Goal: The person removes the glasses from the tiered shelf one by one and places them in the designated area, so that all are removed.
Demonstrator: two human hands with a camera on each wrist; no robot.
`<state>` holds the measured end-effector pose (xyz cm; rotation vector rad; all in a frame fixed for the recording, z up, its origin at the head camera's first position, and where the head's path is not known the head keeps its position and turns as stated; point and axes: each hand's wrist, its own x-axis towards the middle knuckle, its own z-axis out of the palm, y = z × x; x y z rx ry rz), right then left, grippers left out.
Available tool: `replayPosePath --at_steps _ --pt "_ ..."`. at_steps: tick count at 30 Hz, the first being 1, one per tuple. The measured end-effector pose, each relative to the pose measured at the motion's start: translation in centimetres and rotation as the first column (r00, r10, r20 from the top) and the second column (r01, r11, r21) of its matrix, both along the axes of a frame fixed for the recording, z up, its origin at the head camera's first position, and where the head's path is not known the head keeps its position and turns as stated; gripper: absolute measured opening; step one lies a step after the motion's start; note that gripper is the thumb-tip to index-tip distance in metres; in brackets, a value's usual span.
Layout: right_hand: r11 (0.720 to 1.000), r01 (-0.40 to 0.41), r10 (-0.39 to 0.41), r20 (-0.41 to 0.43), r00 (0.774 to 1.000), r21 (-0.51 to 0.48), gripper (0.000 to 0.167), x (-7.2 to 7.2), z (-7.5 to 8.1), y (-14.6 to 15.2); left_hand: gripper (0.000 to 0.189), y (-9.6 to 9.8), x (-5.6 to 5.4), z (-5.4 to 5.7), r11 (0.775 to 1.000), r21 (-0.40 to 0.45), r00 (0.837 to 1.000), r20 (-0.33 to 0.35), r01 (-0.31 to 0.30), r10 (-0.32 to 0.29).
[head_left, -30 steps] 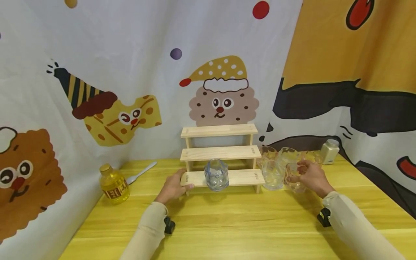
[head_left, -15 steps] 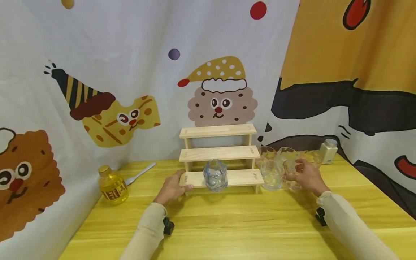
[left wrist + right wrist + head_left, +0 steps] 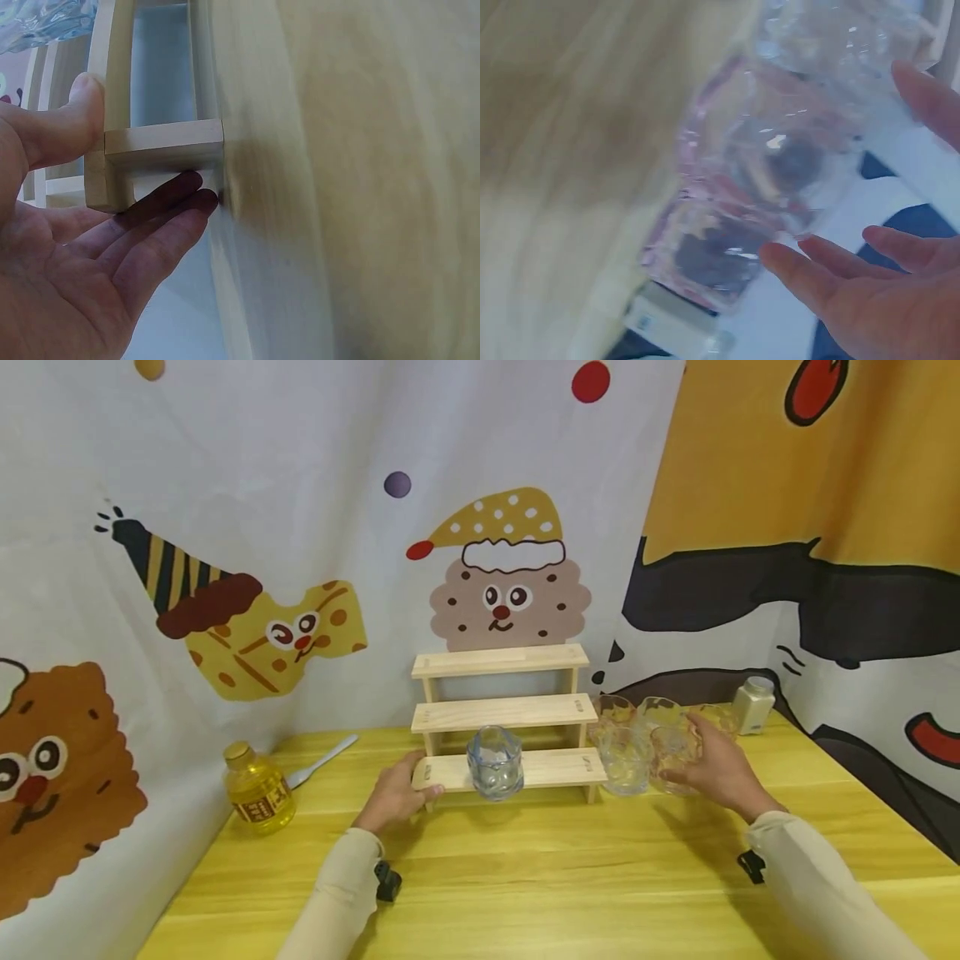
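My left hand [image 3: 393,792] grips the left end of the lowest step of a three-tier wooden shelf [image 3: 555,767]. In the left wrist view its thumb lies on top and its fingers extend beneath. On that lowest step stands a bluish drinking glass [image 3: 495,767]. My right hand [image 3: 722,770] is beside a pinkish glass [image 3: 670,764] on the table, its fingers spread. The right wrist view shows the fingers [image 3: 802,274] extended near the glasses, not wrapped round one. A clear glass [image 3: 624,768] stands left of the pinkish one, close to the shelf.
Behind these stand more glasses [image 3: 660,714], with a white-capped jar [image 3: 753,706] at their right. On the left are a bottle of yellow oil [image 3: 258,793] and a pale spoon [image 3: 322,762]. A printed curtain [image 3: 315,460] hangs behind the wooden table [image 3: 525,877].
The pinkish glass has shifted slightly back, toward the clear glass. My right fingers have spread and drawn away from it to the right. My left hand keeps its grip on the shelf.
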<state>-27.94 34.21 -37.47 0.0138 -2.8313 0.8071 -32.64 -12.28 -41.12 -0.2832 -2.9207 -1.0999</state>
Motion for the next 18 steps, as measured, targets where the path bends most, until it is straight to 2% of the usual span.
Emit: replayPosePath --at_steps 6,11,15,18 --pt "0.999 -0.004 0.012 -0.158 0.987 0.054 0.094 0.9 1.1 -2.5 0.065 -0.1 0.3 0.1 1.000 0.004 1.000 -0.014 0.005 -0.005" --pt "0.998 -0.034 0.050 -0.280 0.959 0.061 0.082 1.3 1.8 -5.2 0.065 -0.1 0.3 0.0 1.000 -0.007 1.000 -0.023 0.002 -0.002" --pt "0.994 -0.101 0.112 -0.318 0.941 0.050 0.079 1.4 2.0 -7.6 0.066 -0.1 0.2 -0.1 1.000 -0.022 1.000 -0.024 0.002 -0.003" --pt "0.987 -0.158 0.157 -0.318 0.935 0.022 0.078 1.2 1.9 -9.3 0.065 -0.1 0.1 0.0 1.000 -0.027 1.000 -0.029 0.001 -0.002"
